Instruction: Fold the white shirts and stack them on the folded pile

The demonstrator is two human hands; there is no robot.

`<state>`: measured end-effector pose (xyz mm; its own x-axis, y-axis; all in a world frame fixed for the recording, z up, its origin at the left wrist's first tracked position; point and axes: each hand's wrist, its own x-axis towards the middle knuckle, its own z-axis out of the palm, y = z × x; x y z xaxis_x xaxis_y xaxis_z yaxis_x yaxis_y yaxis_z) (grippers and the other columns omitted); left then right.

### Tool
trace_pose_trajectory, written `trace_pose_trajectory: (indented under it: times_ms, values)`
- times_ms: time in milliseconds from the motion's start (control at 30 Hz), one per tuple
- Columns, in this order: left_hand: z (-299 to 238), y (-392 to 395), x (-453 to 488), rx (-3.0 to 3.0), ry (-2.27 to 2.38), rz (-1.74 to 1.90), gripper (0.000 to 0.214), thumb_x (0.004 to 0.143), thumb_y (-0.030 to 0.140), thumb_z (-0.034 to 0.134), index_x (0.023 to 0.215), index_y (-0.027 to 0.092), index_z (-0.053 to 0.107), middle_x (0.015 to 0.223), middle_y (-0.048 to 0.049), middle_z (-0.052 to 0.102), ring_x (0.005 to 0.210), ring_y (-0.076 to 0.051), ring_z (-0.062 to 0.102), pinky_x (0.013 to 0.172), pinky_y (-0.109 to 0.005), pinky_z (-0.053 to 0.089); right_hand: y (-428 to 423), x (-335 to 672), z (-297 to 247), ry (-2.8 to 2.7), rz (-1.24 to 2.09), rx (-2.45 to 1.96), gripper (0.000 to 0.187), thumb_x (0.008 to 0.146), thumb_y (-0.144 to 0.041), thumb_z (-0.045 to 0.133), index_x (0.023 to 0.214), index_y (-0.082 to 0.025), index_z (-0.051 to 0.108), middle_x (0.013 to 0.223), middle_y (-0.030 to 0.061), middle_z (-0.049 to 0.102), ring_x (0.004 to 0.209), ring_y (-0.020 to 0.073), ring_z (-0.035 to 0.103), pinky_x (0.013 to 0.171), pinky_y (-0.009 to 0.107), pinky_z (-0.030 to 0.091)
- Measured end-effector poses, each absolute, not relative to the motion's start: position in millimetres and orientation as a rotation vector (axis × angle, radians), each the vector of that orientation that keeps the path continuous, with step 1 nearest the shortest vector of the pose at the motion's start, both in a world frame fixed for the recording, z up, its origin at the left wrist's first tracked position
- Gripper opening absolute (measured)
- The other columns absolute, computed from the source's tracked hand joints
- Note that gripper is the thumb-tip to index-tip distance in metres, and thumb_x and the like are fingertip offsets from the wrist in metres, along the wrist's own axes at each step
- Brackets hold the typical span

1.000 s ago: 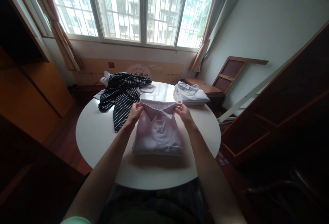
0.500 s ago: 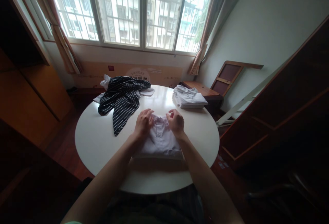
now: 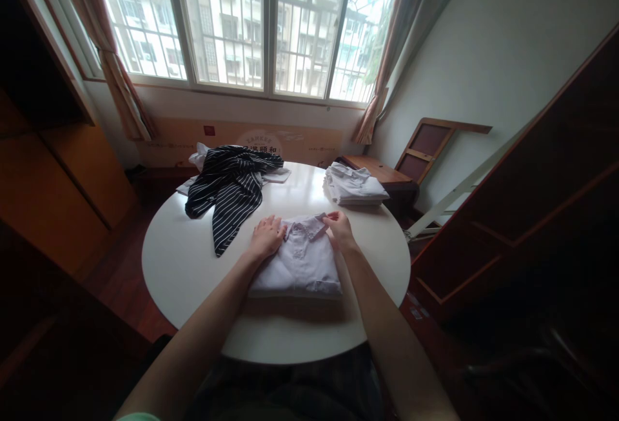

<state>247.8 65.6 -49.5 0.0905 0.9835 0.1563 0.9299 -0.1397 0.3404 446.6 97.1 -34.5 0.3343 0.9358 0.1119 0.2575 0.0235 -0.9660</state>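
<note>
A folded white shirt (image 3: pixel 302 263) lies in front of me on the round white table (image 3: pixel 188 279), its collar on the far side and its button strip facing up. My left hand (image 3: pixel 267 236) rests flat, fingers stretched, on the shirt's upper left corner beside the collar. At the upper right corner, my right hand (image 3: pixel 340 226) pinches the edge of the shirt near the collar between thumb and fingers.
A black garment with white stripes (image 3: pixel 232 182) lies heaped over white cloth at the table's back left. A stack of folded white shirts (image 3: pixel 356 184) sits at the back right. Beyond stand a low wooden table (image 3: pixel 382 171) and a window wall.
Both hands have moved apart from the collar. The left has flattened onto the shirt's left corner; the right has shifted outward and pinches the right corner, and the collar lies more exposed.
</note>
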Motion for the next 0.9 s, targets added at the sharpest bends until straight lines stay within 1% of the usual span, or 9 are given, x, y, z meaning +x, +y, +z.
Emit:
trace_pose_trajectory:
  times_ms: [100, 200, 267, 367, 467, 533, 633, 800, 900]
  values:
    - [-50.9, 64.9, 248.7, 2.198, 1.975, 0.583, 0.045, 0.090, 0.039, 0.031, 0.123, 0.015, 0.050, 0.137, -0.0138, 0.042, 0.126, -0.027, 0.037, 0.103, -0.042, 0.027, 102.2, 443.0, -39.4, -1.147, 0.769, -1.384, 0.010, 0.059, -0.021, 0.060, 0.065, -0.017, 0.053, 0.066, -0.0002, 0.060, 0.064, 0.0128, 0.055, 0.061, 0.023, 0.044]
    - [-47.2, 63.7, 249.1, 2.204, 2.039, 0.781, 0.038, 0.087, 0.034, 0.040, 0.115, 0.014, 0.055, 0.132, -0.0154, 0.047, 0.123, -0.029, 0.039, 0.102, -0.045, 0.027, 106.5, 441.8, -43.8, -1.116, 0.926, -1.305, 0.010, 0.058, -0.021, 0.057, 0.066, -0.016, 0.059, 0.068, 0.0004, 0.063, 0.063, 0.0129, 0.056, 0.060, 0.024, 0.043]
    - [-39.5, 60.6, 251.3, 2.239, 2.007, 1.018, 0.032, 0.085, 0.028, 0.045, 0.111, 0.013, 0.057, 0.128, -0.0155, 0.050, 0.121, -0.027, 0.042, 0.102, -0.043, 0.028, 107.9, 442.5, -45.6, -1.070, 1.022, -1.292, 0.017, 0.059, -0.022, 0.054, 0.072, -0.016, 0.063, 0.069, 0.0001, 0.064, 0.060, 0.0123, 0.055, 0.056, 0.023, 0.042]
    - [-23.5, 48.1, 263.2, 2.332, 1.680, 1.225, 0.024, 0.084, 0.022, 0.045, 0.102, 0.015, 0.059, 0.111, -0.0115, 0.060, 0.105, -0.022, 0.053, 0.093, -0.035, 0.039, 108.0, 444.3, -46.4, -1.062, 1.079, -1.302, 0.021, 0.059, -0.022, 0.052, 0.074, -0.015, 0.065, 0.062, -0.0009, 0.063, 0.052, 0.0108, 0.051, 0.051, 0.023, 0.039]
    - [-13.0, 26.0, 286.7, 2.485, 1.218, 1.058, 0.018, 0.084, 0.021, 0.045, 0.091, 0.018, 0.061, 0.092, -0.0051, 0.065, 0.082, -0.017, 0.059, 0.077, -0.028, 0.045, 106.7, 445.6, -44.8, -1.089, 1.069, -1.288, 0.020, 0.057, -0.019, 0.055, 0.072, -0.014, 0.066, 0.057, -0.0017, 0.061, 0.048, 0.0090, 0.048, 0.049, 0.022, 0.038]
    - [-12.9, 10.6, 304.3, 2.603, 1.014, 0.859, 0.016, 0.083, 0.027, 0.050, 0.087, 0.019, 0.062, 0.086, -0.0037, 0.065, 0.076, -0.016, 0.058, 0.070, -0.026, 0.045, 105.1, 446.2, -42.3, -1.096, 1.077, -1.274, 0.020, 0.056, -0.018, 0.056, 0.073, -0.013, 0.066, 0.057, -0.0021, 0.061, 0.047, 0.0080, 0.046, 0.048, 0.021, 0.037]
    - [-19.5, -4.0, 324.1, 2.735, 0.943, 0.635, 0.021, 0.078, 0.036, 0.057, 0.084, 0.017, 0.063, 0.086, -0.0060, 0.063, 0.075, -0.018, 0.057, 0.066, -0.027, 0.044, 102.1, 447.0, -37.8, -1.108, 1.096, -1.227, 0.023, 0.056, -0.018, 0.059, 0.077, -0.013, 0.067, 0.063, -0.0006, 0.064, 0.051, 0.0085, 0.050, 0.050, 0.021, 0.039]
    - [-29.1, -2.5, 333.9, 2.746, 0.975, 0.403, 0.020, 0.084, 0.019, 0.044, 0.074, 0.014, 0.061, 0.082, -0.0068, 0.062, 0.069, -0.015, 0.054, 0.063, -0.026, 0.043, 101.2, 447.4, -37.8, -1.134, 1.075, -1.200, 0.024, 0.056, -0.019, 0.061, 0.078, -0.013, 0.067, 0.066, 0.0010, 0.066, 0.054, 0.0094, 0.051, 0.052, 0.022, 0.039]
    - [-31.7, -1.5, 333.6, 2.758, 0.956, 0.373, 0.020, 0.084, 0.017, 0.041, 0.075, 0.014, 0.058, 0.082, -0.0072, 0.062, 0.070, -0.015, 0.054, 0.065, -0.026, 0.042, 103.6, 448.3, -41.7, -1.139, 1.070, -1.226, 0.025, 0.057, -0.020, 0.061, 0.080, -0.013, 0.068, 0.066, 0.0008, 0.066, 0.051, 0.0083, 0.049, 0.050, 0.022, 0.037]
